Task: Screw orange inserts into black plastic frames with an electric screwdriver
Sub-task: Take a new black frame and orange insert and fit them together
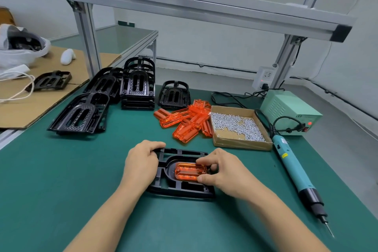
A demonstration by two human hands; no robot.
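A black plastic frame (180, 187) lies flat on the green mat in front of me. My left hand (141, 164) grips its left end, fingers curled over the far edge. An orange insert (189, 171) sits in the frame's oval recess. My right hand (219, 170) pinches the insert's right end between thumb and fingers. The teal electric screwdriver (294, 174) lies on the mat to the right, bit pointing toward me, untouched. A cardboard box of silver screws (238, 127) stands behind my right hand.
A pile of loose orange inserts (188, 120) lies left of the screw box. Stacks of black frames (137, 86) fill the back left. A green power supply (290, 111) sits at the back right. Aluminium shelf posts (87, 37) rise behind, cardboard lies at left.
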